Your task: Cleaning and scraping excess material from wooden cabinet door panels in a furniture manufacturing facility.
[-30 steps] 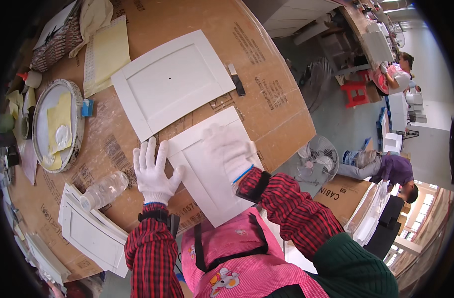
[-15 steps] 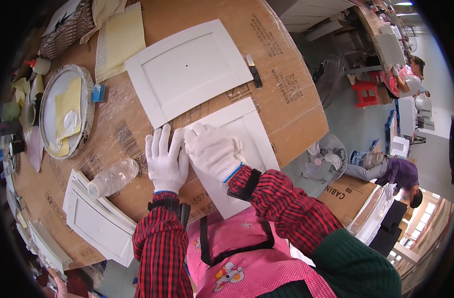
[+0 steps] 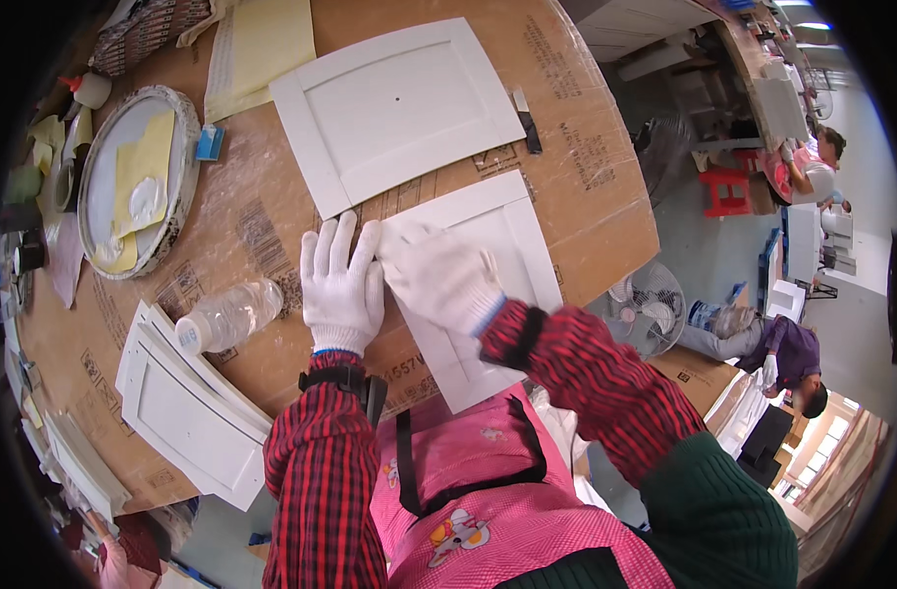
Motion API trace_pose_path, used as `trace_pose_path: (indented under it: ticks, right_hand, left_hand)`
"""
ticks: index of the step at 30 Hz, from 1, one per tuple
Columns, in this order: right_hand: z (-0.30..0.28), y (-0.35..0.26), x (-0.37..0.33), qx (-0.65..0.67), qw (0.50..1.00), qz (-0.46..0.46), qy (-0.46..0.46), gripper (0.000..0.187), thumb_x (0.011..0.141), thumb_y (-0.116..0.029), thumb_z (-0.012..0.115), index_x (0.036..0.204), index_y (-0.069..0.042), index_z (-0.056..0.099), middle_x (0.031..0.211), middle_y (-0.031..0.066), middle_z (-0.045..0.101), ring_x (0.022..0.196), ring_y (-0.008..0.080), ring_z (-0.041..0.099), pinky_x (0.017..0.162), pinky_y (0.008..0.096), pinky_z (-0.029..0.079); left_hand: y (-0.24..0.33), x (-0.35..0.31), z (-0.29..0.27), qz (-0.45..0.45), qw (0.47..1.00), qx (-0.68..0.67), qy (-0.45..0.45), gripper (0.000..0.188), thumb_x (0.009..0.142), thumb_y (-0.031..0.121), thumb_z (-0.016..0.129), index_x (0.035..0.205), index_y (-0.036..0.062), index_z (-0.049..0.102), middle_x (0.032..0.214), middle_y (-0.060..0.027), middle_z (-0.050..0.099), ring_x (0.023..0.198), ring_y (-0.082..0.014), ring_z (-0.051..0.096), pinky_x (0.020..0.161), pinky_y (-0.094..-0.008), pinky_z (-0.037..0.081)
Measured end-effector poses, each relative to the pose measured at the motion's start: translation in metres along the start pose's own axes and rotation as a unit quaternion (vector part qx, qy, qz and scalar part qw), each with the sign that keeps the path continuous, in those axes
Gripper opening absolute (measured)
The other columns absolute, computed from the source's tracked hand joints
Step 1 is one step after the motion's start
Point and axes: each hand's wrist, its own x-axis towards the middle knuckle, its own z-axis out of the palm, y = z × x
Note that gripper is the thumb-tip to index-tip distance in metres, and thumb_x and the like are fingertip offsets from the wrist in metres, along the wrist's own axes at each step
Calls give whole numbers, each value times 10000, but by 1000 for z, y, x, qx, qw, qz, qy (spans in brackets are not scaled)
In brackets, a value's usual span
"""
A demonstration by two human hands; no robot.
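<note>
A white framed panel (image 3: 515,236), like a small cabinet door, lies on the cardboard-covered table (image 3: 605,221) in front of me. My left hand (image 3: 343,293), in a white knitted glove, rests flat beside the panel's left edge with its fingers stretched out. My right hand (image 3: 440,277), gloved alike, is bent over the panel's upper left part with its fingers curled down. It is blurred by motion, and whatever lies under its fingers is hidden. Just beyond lies a second white panel (image 3: 399,98) with a gently curved edge and a small dark dot.
A clear bottle (image 3: 234,314) lies left of my left hand, by stacked white panels (image 3: 188,407). Further left are a round whitish lid (image 3: 105,187) with yellow paper and a blue block (image 3: 210,143). A fan (image 3: 650,309) and a person in purple (image 3: 797,358) are off right.
My view has shifted slightly, so the table's things sit a little higher and further right. My right hand has moved a little along the panel; my left stays flat by its edge.
</note>
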Motion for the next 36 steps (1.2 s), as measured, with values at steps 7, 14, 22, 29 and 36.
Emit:
trace_pose_path:
  ticks: [7, 14, 22, 29, 36]
  right_hand:
    - [4, -20, -101, -32, 984, -125, -122, 83, 838, -215, 635, 861, -140, 663, 829, 58, 613, 768, 270, 644, 663, 414, 514]
    - [-3, -10, 20, 1, 999, 27, -38, 167, 936, -219, 609, 1048, -95, 618, 964, 134, 619, 929, 311, 658, 771, 457, 549]
    - [8, -25, -44, -48, 996, -10, -72, 178, 928, -271, 646, 886, -102, 681, 929, 139, 635, 845, 316, 673, 705, 462, 562]
    - [4, -24, 13, -57, 996, 65, 0, 199, 941, -271, 624, 940, -80, 680, 975, 148, 648, 854, 325, 684, 701, 474, 556]
    - [0, -25, 13, -68, 996, 61, 0, 232, 960, -284, 601, 968, -64, 672, 998, 140, 657, 877, 326, 691, 742, 479, 573]
  left_hand:
    - [-4, -4, -4, -5, 1000, -12, 5, 474, 889, 188, 630, 1352, 90, 656, 1441, -179, 582, 1375, -375, 504, 1203, -578, 329]
    - [-5, -1, -2, 14, 1000, -8, 11, 481, 905, 195, 581, 1358, 46, 639, 1441, -192, 577, 1386, -388, 493, 1205, -588, 313]
    - [-9, -4, -5, 0, 1000, -12, 8, 500, 907, 225, 549, 1361, 29, 624, 1430, -196, 580, 1380, -387, 495, 1198, -583, 317]
    - [-8, -1, -6, -3, 1000, -13, -5, 518, 926, 258, 505, 1371, 18, 619, 1443, -205, 579, 1383, -406, 496, 1209, -578, 310]
    - [-4, 4, -7, 3, 1000, -25, 16, 534, 853, 205, 581, 1356, 29, 630, 1431, -191, 589, 1366, -388, 513, 1195, -585, 337]
